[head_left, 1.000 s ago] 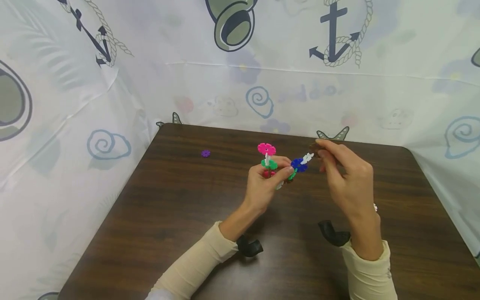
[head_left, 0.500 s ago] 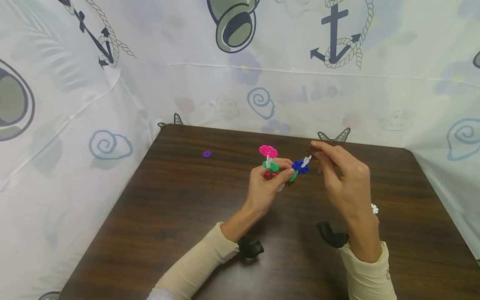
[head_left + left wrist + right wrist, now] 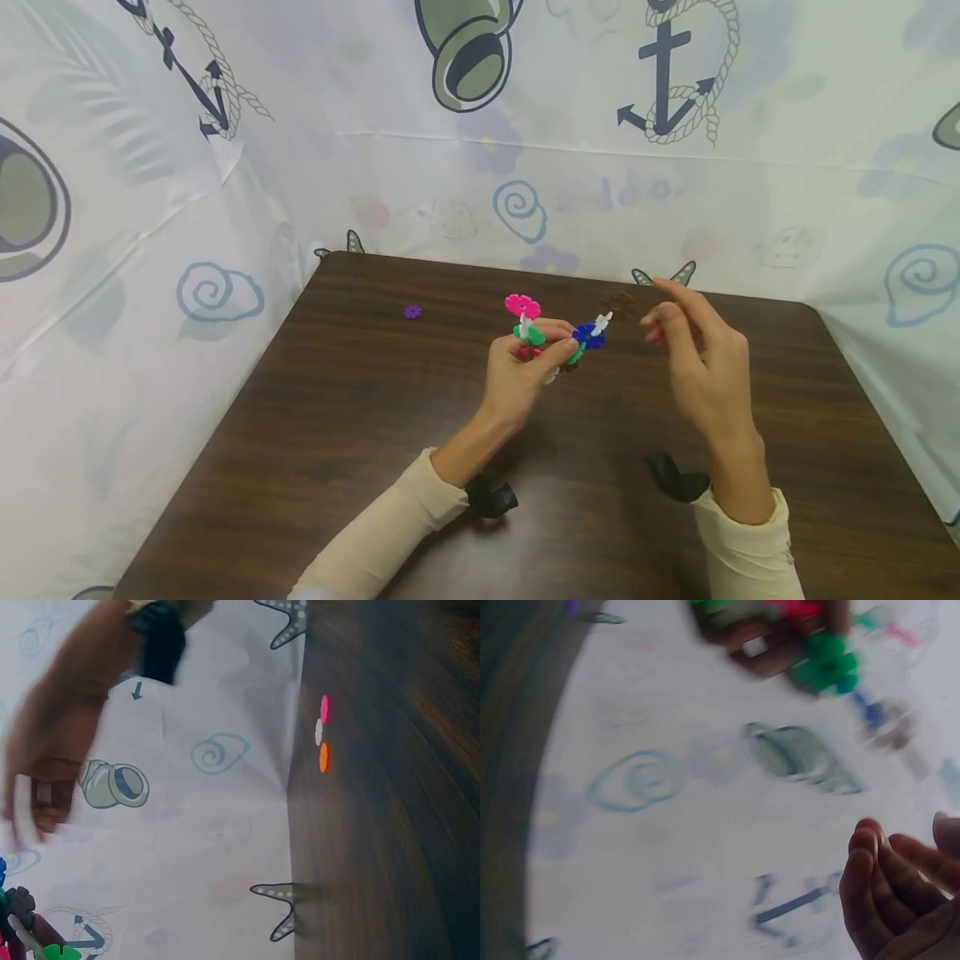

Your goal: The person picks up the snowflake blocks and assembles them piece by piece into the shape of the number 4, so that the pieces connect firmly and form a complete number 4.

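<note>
My left hand (image 3: 517, 379) pinches a chain of interlocking flower-shaped discs above the table. At its left end stands a pink disc (image 3: 522, 306) over a green disc (image 3: 529, 335). Right of the thumb come a blue disc (image 3: 589, 337), a white disc (image 3: 603, 323) seen edge-on and a brown disc (image 3: 618, 305) at the tip. The fingers hide the chain's middle. My right hand (image 3: 712, 375) is apart from the brown disc, its fingers loosely bent and holding nothing. In the right wrist view a green disc (image 3: 826, 665) of the chain is blurred.
A loose purple disc (image 3: 412, 312) lies toward the back left of the dark wooden table (image 3: 315, 433). Pink (image 3: 325, 709), white (image 3: 319, 732) and orange discs (image 3: 324, 757) lie on the table in the left wrist view. A printed cloth (image 3: 420, 183) hangs behind the table.
My right hand has let go of the brown disc and drawn away to the right. The brown disc stays on the chain, which has shifted slightly left with my left hand.
</note>
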Available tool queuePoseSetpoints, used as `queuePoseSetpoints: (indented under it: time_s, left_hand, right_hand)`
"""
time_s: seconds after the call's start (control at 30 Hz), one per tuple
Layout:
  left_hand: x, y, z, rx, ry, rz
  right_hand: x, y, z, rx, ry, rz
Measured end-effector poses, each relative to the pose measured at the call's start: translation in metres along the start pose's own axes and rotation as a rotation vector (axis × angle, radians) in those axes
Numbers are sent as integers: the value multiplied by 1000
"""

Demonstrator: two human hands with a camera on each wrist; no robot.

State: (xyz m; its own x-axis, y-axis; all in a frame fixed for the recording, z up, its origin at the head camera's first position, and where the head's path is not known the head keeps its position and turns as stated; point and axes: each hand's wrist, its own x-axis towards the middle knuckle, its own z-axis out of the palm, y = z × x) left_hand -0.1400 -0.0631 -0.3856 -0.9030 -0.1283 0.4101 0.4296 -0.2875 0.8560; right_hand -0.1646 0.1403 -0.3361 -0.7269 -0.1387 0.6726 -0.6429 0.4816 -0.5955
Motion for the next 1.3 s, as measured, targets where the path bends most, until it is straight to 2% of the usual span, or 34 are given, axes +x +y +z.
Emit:
queuePoseSetpoints:
  time_s: [0.1,0.2,0.33,0.43,0.5,0.6,0.77,1.0,1.3]
  left_hand:
    - [1,4,-2,0,7,32]
    - [3,8,-4,-5,3,54]
    - [4,14,-8,3,-12,60]
    - [6,20,-13,9,-12,57]
    - [8,25,-18,17,1,55]
    - [11,32,-27,39,41,56]
    - [15,40,-38,74,104,49]
    - [20,47,-44,101,108,57]
    - [22,50,-56,95,138,62]
  right_hand:
    - [-3,29,3,-71,-109,167]
    - [-10,65,11,-134,-300,302]
    - [-23,106,28,-161,-546,378]
    - [-32,125,44,-171,-650,364]
    - [-37,132,56,-173,-678,331]
    - [-40,136,76,-152,-678,283]
    - [-33,134,104,-115,-667,267]
    - [-17,125,138,-92,-706,295]
    - [11,109,198,-49,-750,282]
